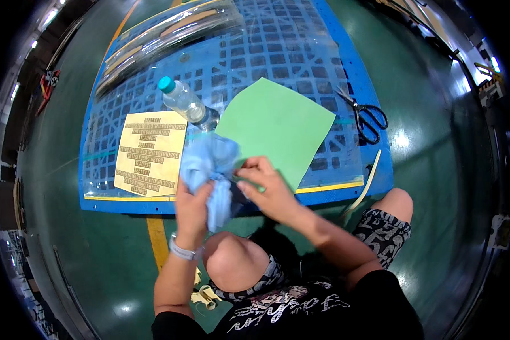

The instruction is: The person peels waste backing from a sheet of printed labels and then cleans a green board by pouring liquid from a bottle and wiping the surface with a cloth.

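My left hand (192,209), a pale band on its wrist, is closed on a crumpled light blue cloth (209,164) above the near edge of the pallet. Just right of the cloth, my right hand (266,190) has its thumb and fingers bent together in a pinch. What sits between those fingertips is too small to make out, and something dark shows beside them. A green sheet (277,124) lies beyond my right hand. To the left of the cloth is a pale yellow sheet (150,184) with rows of dark stencil-like characters.
A clear bottle with a teal cap (184,102) stands behind the cloth. Black-handled scissors (365,116) lie at the right edge of the blue plastic pallet (311,198). A pale strip (368,184) hangs over its near right edge. Clear-wrapped long pieces (164,42) lie far left.
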The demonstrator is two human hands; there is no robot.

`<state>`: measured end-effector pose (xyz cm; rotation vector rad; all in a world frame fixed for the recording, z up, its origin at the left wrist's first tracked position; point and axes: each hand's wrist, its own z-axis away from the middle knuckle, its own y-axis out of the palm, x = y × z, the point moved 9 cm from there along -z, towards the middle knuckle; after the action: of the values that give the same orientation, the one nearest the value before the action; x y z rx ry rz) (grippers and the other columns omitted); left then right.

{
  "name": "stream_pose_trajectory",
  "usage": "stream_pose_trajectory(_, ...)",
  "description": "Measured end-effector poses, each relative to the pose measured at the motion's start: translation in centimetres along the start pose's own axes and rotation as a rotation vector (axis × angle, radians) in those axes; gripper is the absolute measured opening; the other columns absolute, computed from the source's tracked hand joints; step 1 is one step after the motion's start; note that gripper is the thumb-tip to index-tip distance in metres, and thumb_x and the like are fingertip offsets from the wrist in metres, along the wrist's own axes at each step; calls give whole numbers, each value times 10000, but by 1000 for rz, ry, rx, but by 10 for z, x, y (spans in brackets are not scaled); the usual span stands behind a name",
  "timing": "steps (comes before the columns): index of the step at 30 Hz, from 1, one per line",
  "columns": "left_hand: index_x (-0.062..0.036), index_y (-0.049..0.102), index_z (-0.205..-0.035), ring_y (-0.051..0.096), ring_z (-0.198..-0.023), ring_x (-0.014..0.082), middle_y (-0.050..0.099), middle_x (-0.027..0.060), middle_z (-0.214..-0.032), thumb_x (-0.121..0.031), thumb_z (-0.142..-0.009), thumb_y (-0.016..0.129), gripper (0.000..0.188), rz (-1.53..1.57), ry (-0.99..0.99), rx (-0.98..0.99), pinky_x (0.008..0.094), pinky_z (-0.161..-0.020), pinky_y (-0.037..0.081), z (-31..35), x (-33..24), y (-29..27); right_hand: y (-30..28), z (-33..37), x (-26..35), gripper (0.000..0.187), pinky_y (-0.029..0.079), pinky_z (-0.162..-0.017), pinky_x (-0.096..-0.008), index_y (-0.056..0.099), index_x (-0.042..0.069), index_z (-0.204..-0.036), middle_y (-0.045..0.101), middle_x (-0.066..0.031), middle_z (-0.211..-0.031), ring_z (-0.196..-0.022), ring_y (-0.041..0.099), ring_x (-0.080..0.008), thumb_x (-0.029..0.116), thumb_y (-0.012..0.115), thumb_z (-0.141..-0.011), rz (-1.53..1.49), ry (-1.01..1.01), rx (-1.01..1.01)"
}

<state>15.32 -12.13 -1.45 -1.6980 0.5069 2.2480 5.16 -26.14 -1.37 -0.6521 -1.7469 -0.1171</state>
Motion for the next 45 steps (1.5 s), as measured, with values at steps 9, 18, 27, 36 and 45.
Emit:
stream_pose_trajectory(9, -4, 552, -1116, 528, -1087, 419, 514, 210, -1233, -8, -703, 597, 416, -1088, 688, 431, 408, -914, 459, -44, -30, 91, -154, -69, -104, 263, 404, -916, -429, 611, 56, -1068, 561, -105, -1082, -1041, 530, -296, 110, 643, -813, 863, -152, -197)
stream_pose_trajectory(18, -18, 562, -999, 532, -880, 348, 560, 133, -989, -8, -640, 668, 375, -1164, 958, 606, 435, -765, 443, -76, 31, 211, -156, -61, -125, 302, 406, -950, -404, 639, 74, -1138, 571, -89, -1188, -1110, 510, -288, 124, 590, -844, 756, -170, -93)
stream_pose_trajectory(27, -10, 588, -1061, 562, -1014, 375, 585, 182, -1125, 12, -550, 725, 529, -1163, 682, 980, 441, -864, 472, 34, 52, 148, -155, -57, -127, 341, 410, -962, -398, 636, 90, -1173, 565, -82, -1201, -1110, 510, -278, 146, 569, -843, 822, -147, -84)
stream_pose_trajectory(36, 21, 589, -1051, 586, -930, 408, 613, 200, -1008, 6, -671, 638, 383, -1045, 905, 560, 421, -781, 487, -72, 17, 204, -156, -62, -122, 334, 415, -960, -392, 638, 84, -1168, 570, -92, -1185, -1100, 516, -288, 133, 582, -842, 757, -178, -97)
stream_pose_trajectory(45, -15, 615, -1089, 589, -1021, 393, 607, 207, -1108, -12, -603, 702, 493, -1034, 425, 1025, 445, -896, 488, 42, 70, 154, -159, -57, -132, 332, 422, -944, -388, 645, 88, -1161, 572, -91, -1181, -1104, 513, -285, 125, 578, -838, 776, -152, -87)
